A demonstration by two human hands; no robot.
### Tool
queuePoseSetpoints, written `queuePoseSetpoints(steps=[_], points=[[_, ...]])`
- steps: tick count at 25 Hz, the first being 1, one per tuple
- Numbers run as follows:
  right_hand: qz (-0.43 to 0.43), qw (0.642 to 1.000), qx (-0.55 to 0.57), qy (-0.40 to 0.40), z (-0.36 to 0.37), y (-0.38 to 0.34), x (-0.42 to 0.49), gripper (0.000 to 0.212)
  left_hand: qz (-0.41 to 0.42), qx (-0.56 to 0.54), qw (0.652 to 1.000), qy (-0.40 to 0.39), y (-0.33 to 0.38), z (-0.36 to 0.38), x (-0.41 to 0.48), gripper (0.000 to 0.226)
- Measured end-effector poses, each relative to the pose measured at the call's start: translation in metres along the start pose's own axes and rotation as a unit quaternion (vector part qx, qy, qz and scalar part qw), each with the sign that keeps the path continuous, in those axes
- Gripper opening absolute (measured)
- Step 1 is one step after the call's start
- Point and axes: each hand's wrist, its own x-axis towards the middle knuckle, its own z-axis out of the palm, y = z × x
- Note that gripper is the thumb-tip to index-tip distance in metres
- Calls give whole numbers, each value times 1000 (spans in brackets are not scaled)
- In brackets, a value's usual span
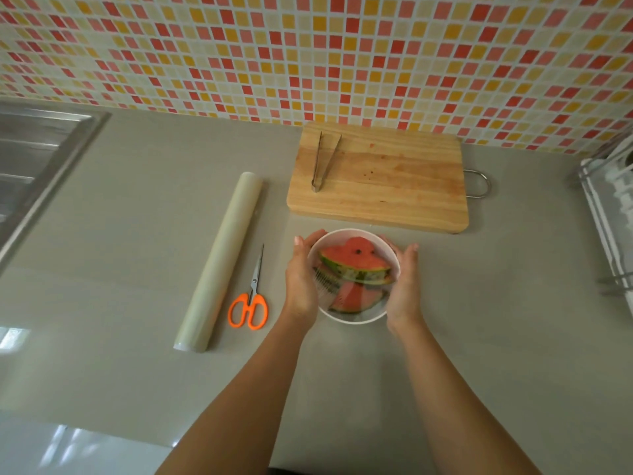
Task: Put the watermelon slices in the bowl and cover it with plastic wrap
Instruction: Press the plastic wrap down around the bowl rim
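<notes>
Blur hides any film over the bowl (358,318). The left hand (301,279) grip curls round its rim; the right hand (406,286) grip presses flat. The watermelon slices (352,260) point up-frame, rinds crosswise.

A: Specify item colours, referenced to the bowl (354,319).
B: Bowl: white. Watermelon slices (356,260) inside it: red flesh, black seeds, green striped rind. Scissors (249,301) left of the bowl: orange handles, silver blades. Cutting board (404,186) behind the bowl: pale wood grain, faint red stains.
A: Surfaces?
B: Tabletop (137,234) under the bowl: plain grey-beige. Wall (308,46) behind the bowl: mosaic of red, pink, yellow and cream squares.
</notes>
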Motion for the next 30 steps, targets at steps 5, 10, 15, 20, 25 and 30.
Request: queuePoseSetpoints(steps=[5, 10, 15, 20, 25, 30], points=[[50, 995, -87, 14, -1, -2, 5, 76, -61, 53, 996, -43, 11, -8, 6, 75], [44, 995, -61, 58, 1, 0, 1, 74, -97, 14, 995, -21, 11, -11, 3, 55], [42, 997, -56, 42, 1, 0, 1, 73, -85, 74, 994, -8, 10, -8, 7, 41], [37, 995, -75, 46, 0, 2, 3, 72, -91, 145, 985, 31, 7, -7, 16, 40], [22, 995, -74, 60, 2, 2, 3, 69, -168, 79, 982, 41, 17, -7, 21, 25], [46, 999, -14, 22, -4, -6, -1, 73, -169, -83, 982, 31, 19, -22, 16, 34]])
